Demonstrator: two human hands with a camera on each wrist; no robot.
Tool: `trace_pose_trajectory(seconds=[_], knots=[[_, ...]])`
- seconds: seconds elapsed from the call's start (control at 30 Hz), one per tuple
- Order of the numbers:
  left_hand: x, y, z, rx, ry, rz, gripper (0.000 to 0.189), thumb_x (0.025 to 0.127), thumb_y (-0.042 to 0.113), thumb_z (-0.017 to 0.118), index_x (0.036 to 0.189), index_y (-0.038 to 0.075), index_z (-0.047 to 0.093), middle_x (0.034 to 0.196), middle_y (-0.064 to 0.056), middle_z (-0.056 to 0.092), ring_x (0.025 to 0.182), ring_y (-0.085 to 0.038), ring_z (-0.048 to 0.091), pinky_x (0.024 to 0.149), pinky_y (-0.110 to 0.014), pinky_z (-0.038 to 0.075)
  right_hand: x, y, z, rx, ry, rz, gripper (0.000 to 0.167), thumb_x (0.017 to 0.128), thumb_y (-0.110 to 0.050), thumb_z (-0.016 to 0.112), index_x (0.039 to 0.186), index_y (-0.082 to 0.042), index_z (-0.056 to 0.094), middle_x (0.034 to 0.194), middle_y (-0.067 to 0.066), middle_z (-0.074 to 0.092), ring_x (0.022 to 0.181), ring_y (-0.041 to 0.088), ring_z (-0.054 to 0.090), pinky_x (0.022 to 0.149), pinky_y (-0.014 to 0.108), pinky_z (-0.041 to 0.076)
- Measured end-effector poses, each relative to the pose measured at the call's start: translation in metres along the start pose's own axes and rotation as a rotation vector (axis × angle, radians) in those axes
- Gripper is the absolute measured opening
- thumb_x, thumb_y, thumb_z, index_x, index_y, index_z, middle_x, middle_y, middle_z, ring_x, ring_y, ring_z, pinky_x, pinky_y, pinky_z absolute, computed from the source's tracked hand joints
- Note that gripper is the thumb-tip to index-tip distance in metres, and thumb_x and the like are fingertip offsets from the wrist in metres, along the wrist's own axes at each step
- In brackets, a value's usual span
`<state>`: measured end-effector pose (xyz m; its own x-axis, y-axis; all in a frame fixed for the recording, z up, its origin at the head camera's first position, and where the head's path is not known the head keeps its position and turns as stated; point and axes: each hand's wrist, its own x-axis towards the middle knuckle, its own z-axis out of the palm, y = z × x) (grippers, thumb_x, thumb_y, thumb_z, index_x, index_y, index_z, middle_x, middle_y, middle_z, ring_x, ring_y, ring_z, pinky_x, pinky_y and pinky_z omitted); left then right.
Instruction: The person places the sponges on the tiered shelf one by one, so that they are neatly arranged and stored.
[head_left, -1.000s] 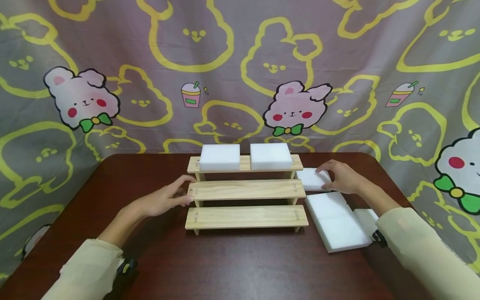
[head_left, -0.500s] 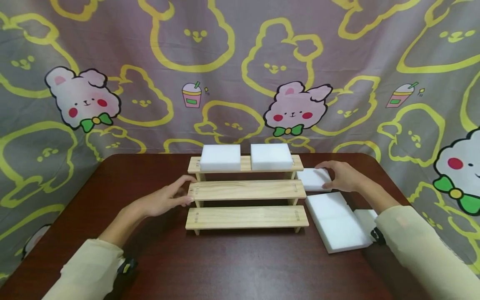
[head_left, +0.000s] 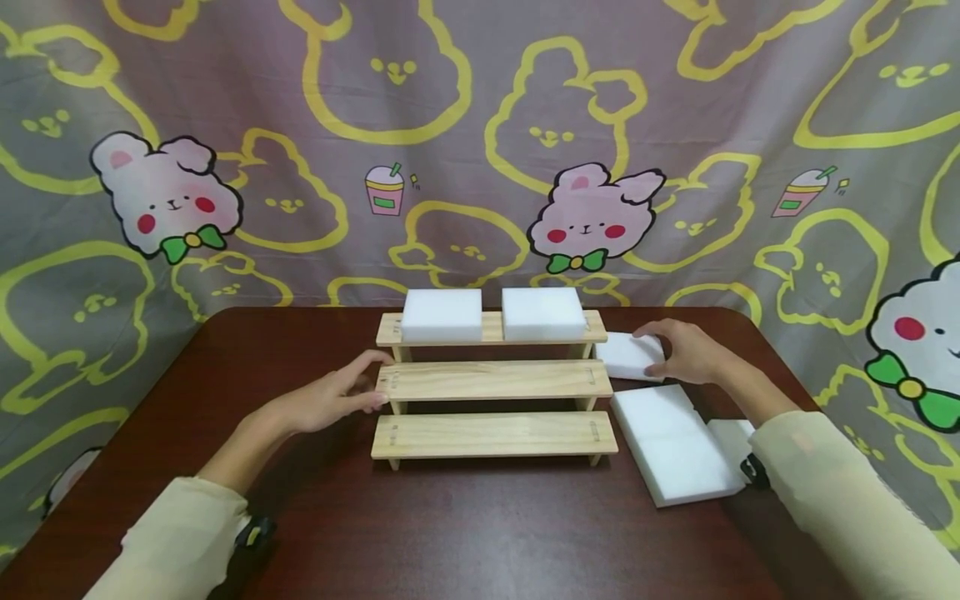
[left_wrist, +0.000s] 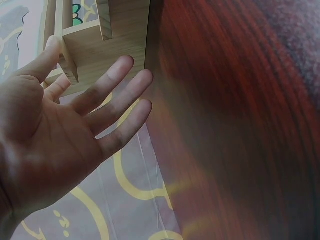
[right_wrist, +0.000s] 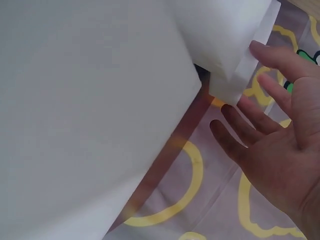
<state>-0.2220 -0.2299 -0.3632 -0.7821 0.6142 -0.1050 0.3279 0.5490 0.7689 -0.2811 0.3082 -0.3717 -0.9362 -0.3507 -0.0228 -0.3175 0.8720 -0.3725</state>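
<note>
A three-tier wooden shelf rack (head_left: pixel 495 381) stands on the table. At the left end of its middle board, my left hand (head_left: pixel 322 402) pinches the wood between thumb and index finger; the other fingers (left_wrist: pixel 132 90) stay extended in the left wrist view. Off the rack's right side, my right hand (head_left: pixel 688 354) grips a white foam block (head_left: pixel 628 355) by its right edge. In the right wrist view the thumb (right_wrist: pixel 272 56) lies on one side of that block, fingers on the other. Two more white foam blocks, a left one (head_left: pixel 441 313) and a right one (head_left: pixel 543 312), sit on the top board.
A large white foam slab (head_left: pixel 675 446) lies flat on the dark red-brown table (head_left: pixel 480 533), right of the rack. Partly under the right sleeve is another white foam piece (head_left: pixel 729 440). Behind the table hangs a cartoon-printed curtain (head_left: pixel 465 167).
The foam block in my right hand has shifted slightly up and right, and turned a little. My left hand has stayed in place on the rack.
</note>
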Motion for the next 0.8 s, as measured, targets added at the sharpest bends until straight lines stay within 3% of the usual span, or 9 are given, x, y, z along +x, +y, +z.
trace_pose_trajectory(seconds=[0.43,0.67,0.8], knots=[[0.001,-0.003,0.000,-0.001,0.006,0.010,0.051,0.108,0.019,0.057,0.149,0.007,0.030,0.105,-0.019,0.069,0.096,-0.031,0.067,0.088,-0.053,0.052,-0.010,0.002,-0.009,0.001,0.113,0.053,0.053,0.086,-0.021,0.085,0.129,0.002,0.063,0.133,0.034,0.055,0.120,0.050,0.052,0.098,0.067,0.042],[0.001,-0.002,0.000,0.005,0.010,0.017,0.050,0.108,0.018,0.058,0.148,0.006,0.030,0.104,-0.018,0.069,0.095,-0.031,0.066,0.087,-0.052,0.051,-0.015,0.007,-0.014,0.015,0.160,0.061,0.051,0.086,-0.023,0.084,0.128,0.000,0.064,0.125,0.029,0.057,0.108,0.043,0.054,0.083,0.051,0.045],[0.001,-0.002,0.000,0.008,0.007,0.012,0.050,0.108,0.019,0.058,0.148,0.007,0.030,0.105,-0.018,0.069,0.095,-0.031,0.066,0.087,-0.052,0.051,-0.018,0.007,-0.016,0.034,0.169,0.070,0.052,0.087,-0.026,0.084,0.128,-0.001,0.064,0.126,0.029,0.058,0.107,0.043,0.055,0.081,0.047,0.047]])
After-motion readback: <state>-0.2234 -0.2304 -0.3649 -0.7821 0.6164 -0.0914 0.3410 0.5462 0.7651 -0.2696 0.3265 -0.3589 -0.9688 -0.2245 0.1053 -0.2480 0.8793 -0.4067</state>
